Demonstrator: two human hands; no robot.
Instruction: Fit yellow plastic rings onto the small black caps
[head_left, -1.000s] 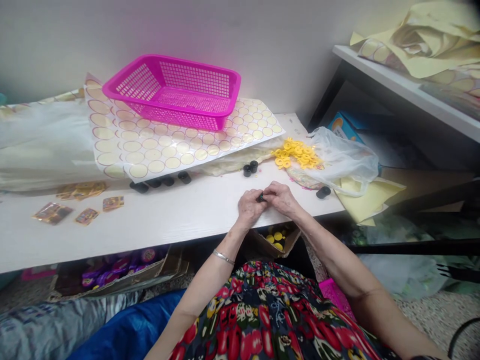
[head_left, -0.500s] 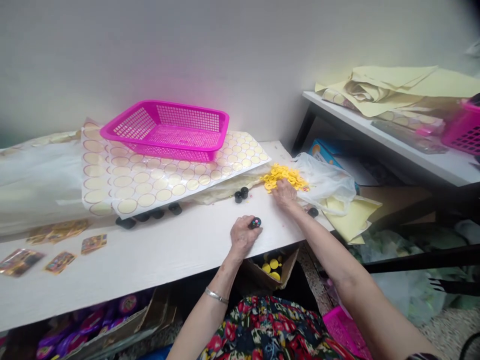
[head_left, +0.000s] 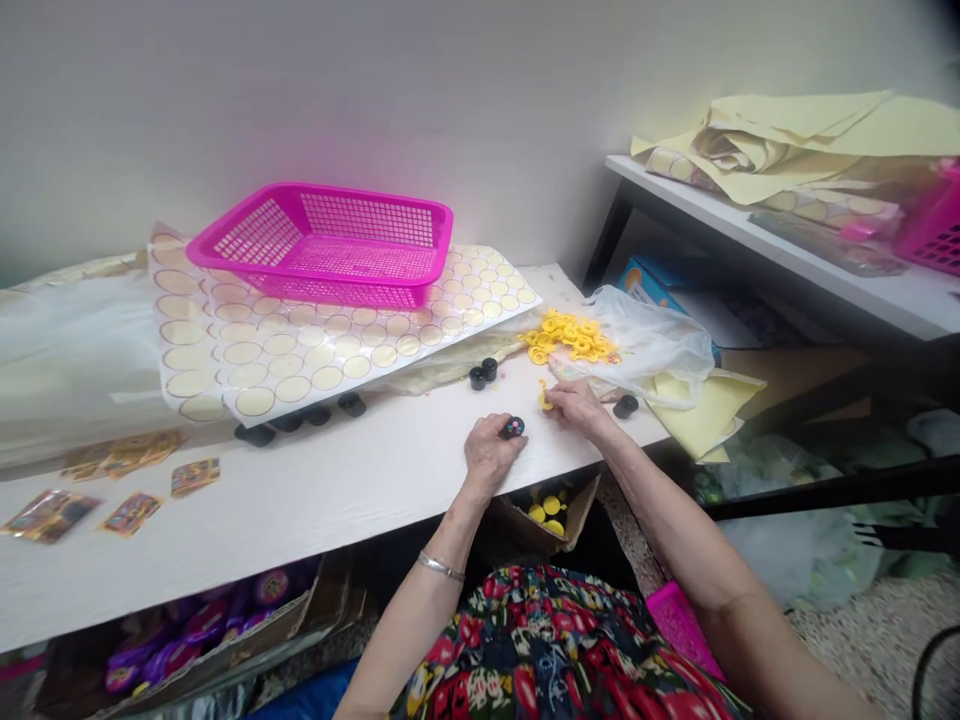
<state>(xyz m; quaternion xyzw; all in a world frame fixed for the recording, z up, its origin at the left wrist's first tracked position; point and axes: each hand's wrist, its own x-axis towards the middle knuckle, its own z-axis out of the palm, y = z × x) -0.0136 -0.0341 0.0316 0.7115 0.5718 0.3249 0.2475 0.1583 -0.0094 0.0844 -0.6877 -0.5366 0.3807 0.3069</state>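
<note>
My left hand (head_left: 489, 452) is closed round a small black container (head_left: 513, 428) with coloured bits showing in its top. Between the fingertips of my right hand (head_left: 579, 405) is a yellow ring-like piece (head_left: 545, 400), just above the white table (head_left: 375, 480). A pile of yellow pieces (head_left: 570, 337) lies behind my right hand, beside a clear plastic bag (head_left: 652, 335). Two black containers (head_left: 483, 374) stand together left of the pile. Another black container (head_left: 625, 406) sits to the right of my right hand.
A pink basket (head_left: 322, 250) rests on sticker sheets (head_left: 300, 365), with several black containers along their front edge. Small packets (head_left: 131, 512) lie at the left. Below the table edge, a cardboard box (head_left: 581, 515) holds yellow-topped items. A shelf (head_left: 795, 240) stands at the right.
My right hand has drawn back from the yellow pile toward my left hand and now pinches one yellow piece. My left hand keeps its hold on the black container. The view has shifted slightly.
</note>
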